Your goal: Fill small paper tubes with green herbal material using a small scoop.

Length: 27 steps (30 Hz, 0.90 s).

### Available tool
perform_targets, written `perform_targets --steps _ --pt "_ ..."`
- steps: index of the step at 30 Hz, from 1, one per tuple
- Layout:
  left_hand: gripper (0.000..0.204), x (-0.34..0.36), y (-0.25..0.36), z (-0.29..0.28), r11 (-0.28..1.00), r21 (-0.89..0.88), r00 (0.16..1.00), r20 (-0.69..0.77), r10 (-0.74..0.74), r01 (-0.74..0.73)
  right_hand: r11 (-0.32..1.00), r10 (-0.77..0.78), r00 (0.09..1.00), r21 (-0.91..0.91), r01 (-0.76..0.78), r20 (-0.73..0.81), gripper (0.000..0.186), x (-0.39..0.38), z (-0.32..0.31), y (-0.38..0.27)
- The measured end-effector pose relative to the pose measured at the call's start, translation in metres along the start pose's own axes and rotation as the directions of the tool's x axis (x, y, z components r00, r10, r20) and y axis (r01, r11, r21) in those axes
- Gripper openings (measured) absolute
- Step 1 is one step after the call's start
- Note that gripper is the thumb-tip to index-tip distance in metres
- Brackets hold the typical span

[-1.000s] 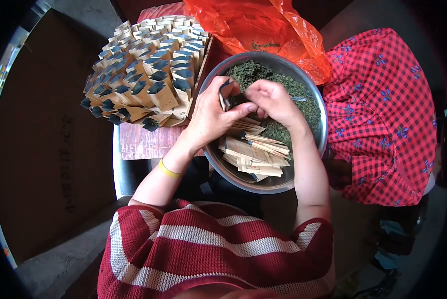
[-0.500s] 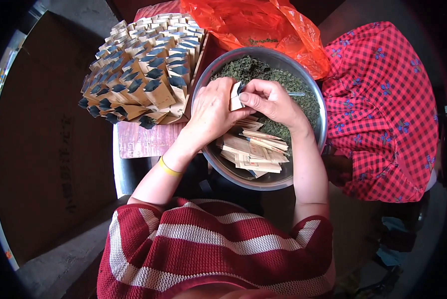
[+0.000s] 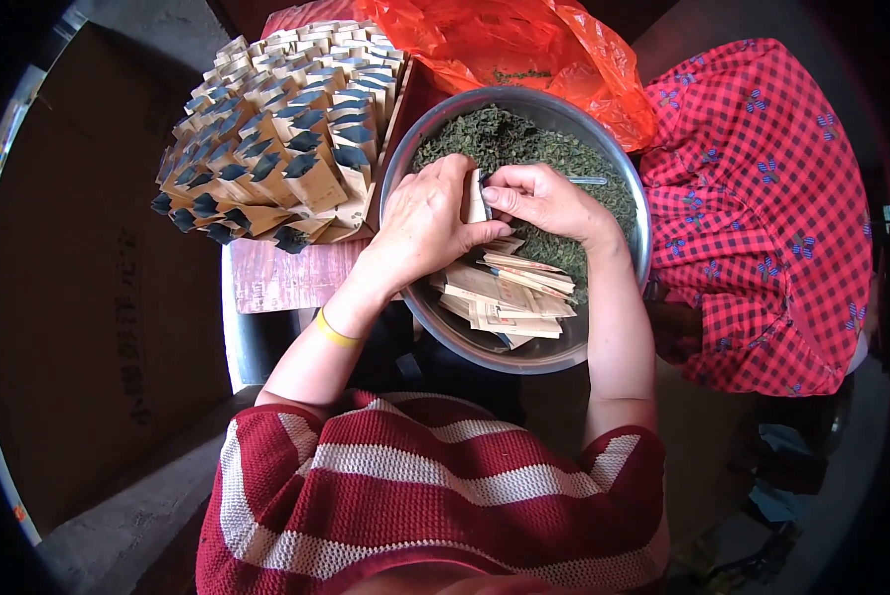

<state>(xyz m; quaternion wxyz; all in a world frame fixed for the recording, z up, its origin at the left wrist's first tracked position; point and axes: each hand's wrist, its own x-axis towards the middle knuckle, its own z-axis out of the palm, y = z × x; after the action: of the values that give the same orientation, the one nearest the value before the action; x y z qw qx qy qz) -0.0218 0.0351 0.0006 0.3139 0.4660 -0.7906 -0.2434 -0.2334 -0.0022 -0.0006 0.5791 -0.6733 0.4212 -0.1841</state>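
My left hand grips a small kraft paper packet with a dark opening over the steel bowl. My right hand pinches that packet's dark edge with thumb and index finger. Beneath both hands the bowl holds dried green leaves, with a pile of flat paper packets lying at its lower part. The handle of what looks like a spoon pokes out beside my right hand.
At upper left, several rows of upright packets fill a box on a wooden surface. An orange plastic bag lies behind the bowl. Red checked fabric is at the right, a large dark cardboard panel at the left.
My right fingers have closed onto the packet's edge, and the packet in my left hand has turned toward the right. The bowl and surroundings appear slightly higher in the picture.
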Motion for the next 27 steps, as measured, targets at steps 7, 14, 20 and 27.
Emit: perform_targets --steps 7,14,20,27 --pt "0.061 -0.001 -0.001 0.001 1.000 -0.001 0.999 0.025 -0.021 0.021 0.998 -0.047 0.995 -0.043 0.044 -0.086 0.028 0.000 0.016 -0.009" --pt "0.051 -0.001 -0.002 0.002 1.000 -0.003 0.999 0.033 0.008 -0.008 0.955 0.176 0.968 -0.206 -0.212 -0.179 0.029 0.008 0.015 -0.002" --pt "0.048 -0.002 -0.005 0.007 0.996 -0.008 0.996 -0.034 0.084 -0.084 0.968 0.230 0.959 -0.066 -0.243 -0.168 0.029 0.006 0.011 -0.003" --pt "0.046 -0.002 -0.008 0.004 0.992 -0.129 0.999 -0.031 -0.007 0.003 0.984 0.112 0.954 -0.105 -0.146 -0.276 0.022 -0.004 -0.006 -0.005"
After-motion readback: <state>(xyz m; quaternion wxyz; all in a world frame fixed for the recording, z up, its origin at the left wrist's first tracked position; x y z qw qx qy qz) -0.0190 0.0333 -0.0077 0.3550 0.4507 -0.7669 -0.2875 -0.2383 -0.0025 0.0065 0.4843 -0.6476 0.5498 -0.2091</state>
